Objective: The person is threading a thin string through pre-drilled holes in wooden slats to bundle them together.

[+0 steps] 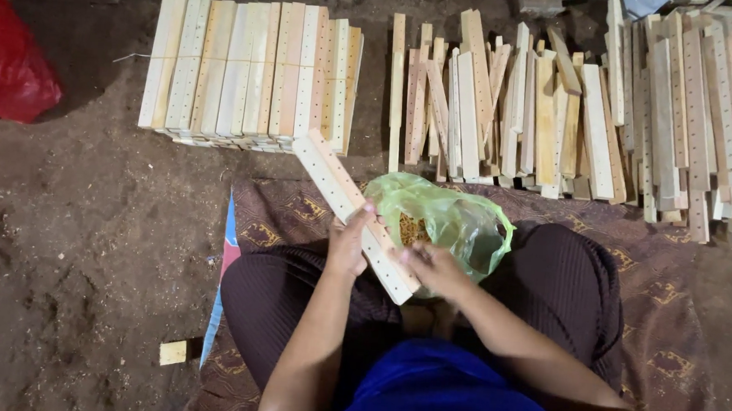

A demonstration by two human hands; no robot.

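Both hands grip slat.

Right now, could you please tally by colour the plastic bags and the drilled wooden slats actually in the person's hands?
Green plastic bag: 1, on the lap, right hand at its edge.
Red plastic bag: 1, on the dirt floor at far left.
Pale drilled wooden slat: 1, held by left hand and the right.
Total: 3
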